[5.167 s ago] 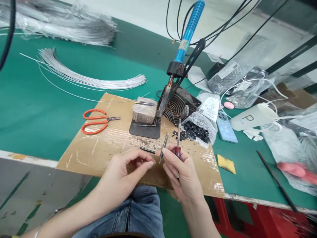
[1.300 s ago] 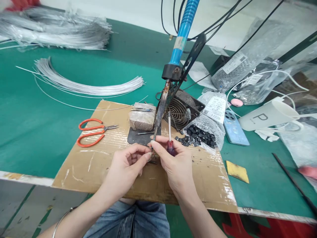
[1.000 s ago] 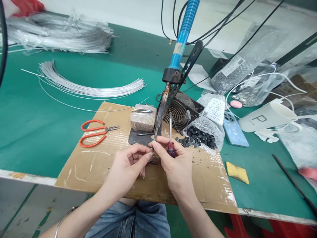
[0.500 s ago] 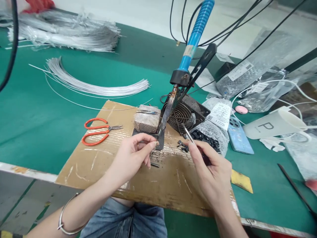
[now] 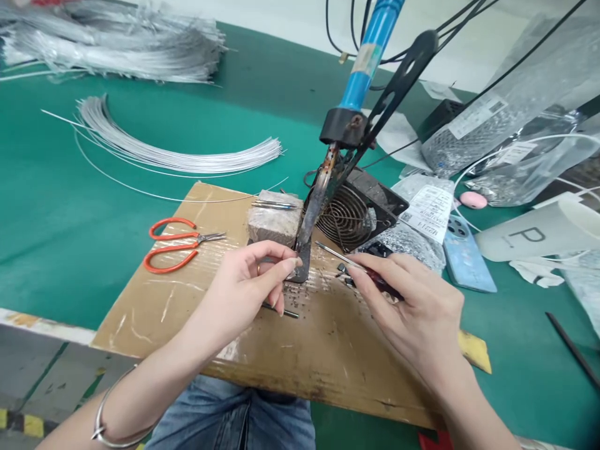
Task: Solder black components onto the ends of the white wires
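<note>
My left hand [image 5: 250, 278] has thumb and forefinger pinched together just beside the tip of the soldering iron [image 5: 317, 197]; whatever lies between them is too small to make out. A blue-handled iron is held slanting downward by a black stand. In my right hand [image 5: 417, 306] is a thin screwdriver [image 5: 340, 255] with a dark reddish handle, its metal shaft pointing left toward the iron's tip without touching it. Small black pieces [image 5: 342, 270] lie by the right fingers. Behind the left fingertips sits a greyish block [image 5: 274, 222] with metal rods on top.
Cardboard [image 5: 290, 350] covers the work spot on the green table [image 5: 42, 250]. Orange-handled scissors [image 5: 171, 250] lie left, below a bundle of white wires [image 5: 178, 153]. A fan [image 5: 351, 215] stands behind the iron. Rightward are a blue phone [image 5: 466, 253], a white cup [image 5: 529, 234] and plastic bags [image 5: 478, 131].
The screwdriver has swung from pointing up over the fan to a flatter slant toward the iron's tip. My left hand keeps its pinch there. The whole view has shifted a little.
</note>
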`<state>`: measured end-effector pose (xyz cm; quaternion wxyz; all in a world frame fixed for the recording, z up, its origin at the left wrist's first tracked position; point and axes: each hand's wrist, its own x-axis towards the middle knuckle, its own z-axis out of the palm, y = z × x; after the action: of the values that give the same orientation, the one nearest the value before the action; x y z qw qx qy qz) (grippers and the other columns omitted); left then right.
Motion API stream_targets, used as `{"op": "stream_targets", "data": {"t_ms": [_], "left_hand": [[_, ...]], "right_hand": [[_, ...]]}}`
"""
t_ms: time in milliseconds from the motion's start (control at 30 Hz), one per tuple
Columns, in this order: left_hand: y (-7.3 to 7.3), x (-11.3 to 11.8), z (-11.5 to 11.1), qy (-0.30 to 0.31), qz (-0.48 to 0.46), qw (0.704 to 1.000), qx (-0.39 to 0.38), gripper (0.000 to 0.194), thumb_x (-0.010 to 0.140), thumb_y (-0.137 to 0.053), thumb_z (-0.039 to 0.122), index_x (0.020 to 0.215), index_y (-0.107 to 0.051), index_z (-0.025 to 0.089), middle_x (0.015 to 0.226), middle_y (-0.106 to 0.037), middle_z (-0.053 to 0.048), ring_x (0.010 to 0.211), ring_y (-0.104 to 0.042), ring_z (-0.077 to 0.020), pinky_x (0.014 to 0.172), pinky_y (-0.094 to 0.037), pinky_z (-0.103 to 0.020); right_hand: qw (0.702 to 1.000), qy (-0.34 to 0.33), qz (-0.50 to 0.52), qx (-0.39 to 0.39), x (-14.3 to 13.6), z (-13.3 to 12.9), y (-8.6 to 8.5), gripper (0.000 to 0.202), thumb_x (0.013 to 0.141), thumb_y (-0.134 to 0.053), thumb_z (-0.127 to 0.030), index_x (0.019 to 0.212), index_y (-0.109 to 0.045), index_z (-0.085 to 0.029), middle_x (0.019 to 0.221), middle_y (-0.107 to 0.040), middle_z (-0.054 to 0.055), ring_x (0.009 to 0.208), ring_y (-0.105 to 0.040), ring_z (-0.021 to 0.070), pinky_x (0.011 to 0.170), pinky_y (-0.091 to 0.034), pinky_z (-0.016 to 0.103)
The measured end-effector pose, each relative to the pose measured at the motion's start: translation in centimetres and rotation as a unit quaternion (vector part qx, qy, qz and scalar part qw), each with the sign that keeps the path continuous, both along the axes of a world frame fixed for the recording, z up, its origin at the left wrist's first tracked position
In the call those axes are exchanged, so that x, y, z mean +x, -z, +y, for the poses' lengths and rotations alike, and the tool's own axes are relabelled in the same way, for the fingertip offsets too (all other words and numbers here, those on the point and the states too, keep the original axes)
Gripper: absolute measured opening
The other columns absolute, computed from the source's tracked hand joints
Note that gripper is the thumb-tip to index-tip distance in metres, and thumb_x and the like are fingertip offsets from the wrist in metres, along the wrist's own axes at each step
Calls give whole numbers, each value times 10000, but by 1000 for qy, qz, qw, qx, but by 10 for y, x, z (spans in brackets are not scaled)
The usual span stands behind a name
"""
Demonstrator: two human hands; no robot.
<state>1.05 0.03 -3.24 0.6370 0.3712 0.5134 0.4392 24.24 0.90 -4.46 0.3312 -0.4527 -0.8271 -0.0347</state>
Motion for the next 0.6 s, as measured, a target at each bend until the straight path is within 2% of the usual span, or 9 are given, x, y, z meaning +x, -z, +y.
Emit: {"op": "stream_targets", "data": {"t_ms": [400,600], "left_hand": [[8,1,2,-14,-37,999,7,159,851,-800,286,887,-721,153,478,-534,81,436,-509,-80,479,-433,-189],[7,0,3,-26,-45,999,13,151,850,-806,273,888,-730,148,492,-542,78,436,-504,-72,484,-447,-189]], "right_hand": [[1000,-16,-22,15,-2,8,-2,124,1076,-667,-249,1049,-757,-168,729,-662,-1,645,-579,144,628,-416,281],[996,-25,-57,70,2,15,-6,110,1051,-715,-272,1048,-706,-162,751,-706,3,650,-611,151,640,-440,284]]}}
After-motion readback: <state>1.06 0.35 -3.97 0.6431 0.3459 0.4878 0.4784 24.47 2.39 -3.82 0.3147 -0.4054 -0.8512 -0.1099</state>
